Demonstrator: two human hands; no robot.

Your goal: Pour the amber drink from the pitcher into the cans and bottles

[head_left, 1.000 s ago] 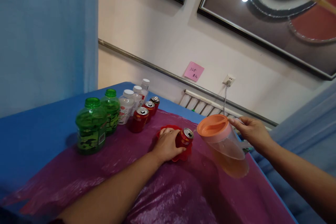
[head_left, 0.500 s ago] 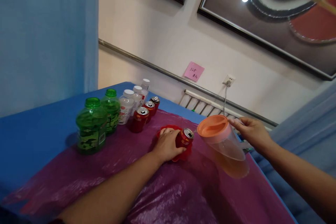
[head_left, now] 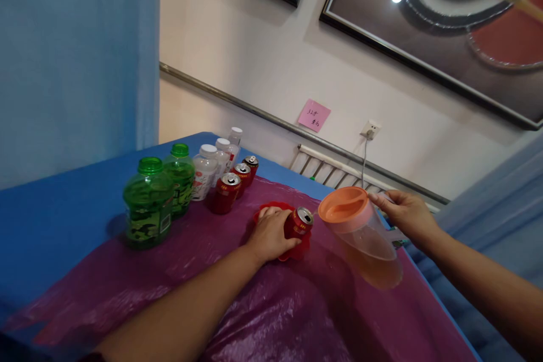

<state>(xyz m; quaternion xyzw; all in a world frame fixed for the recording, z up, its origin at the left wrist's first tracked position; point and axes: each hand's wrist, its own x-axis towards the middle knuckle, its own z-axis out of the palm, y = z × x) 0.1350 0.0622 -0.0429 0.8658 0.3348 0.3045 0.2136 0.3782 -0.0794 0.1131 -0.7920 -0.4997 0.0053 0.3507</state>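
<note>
My left hand point(head_left: 271, 235) is wrapped round a red drink can point(head_left: 298, 225), which tilts to the right with its opened top showing. Beneath the can lies a red scalloped dish point(head_left: 302, 250), partly covered by my hand. My right hand point(head_left: 407, 212) grips the handle of a clear pitcher point(head_left: 367, 249) with an orange lid point(head_left: 343, 205). The pitcher is tipped left, its lid edge close beside the can's top, and amber liquid sits low inside it. A thin trickle seems to show between lid and can.
On the left stand two green bottles point(head_left: 148, 203), several white-capped bottles point(head_left: 204, 172) and a row of red cans point(head_left: 225, 193). Purple plastic sheeting point(head_left: 263, 317) covers part of the blue table point(head_left: 51, 198). Behind are a radiator point(head_left: 326, 168) and a wall socket point(head_left: 370, 129).
Almost nothing differs. Both hands, the can and the tipped pitcher hold nearly the same positions.
</note>
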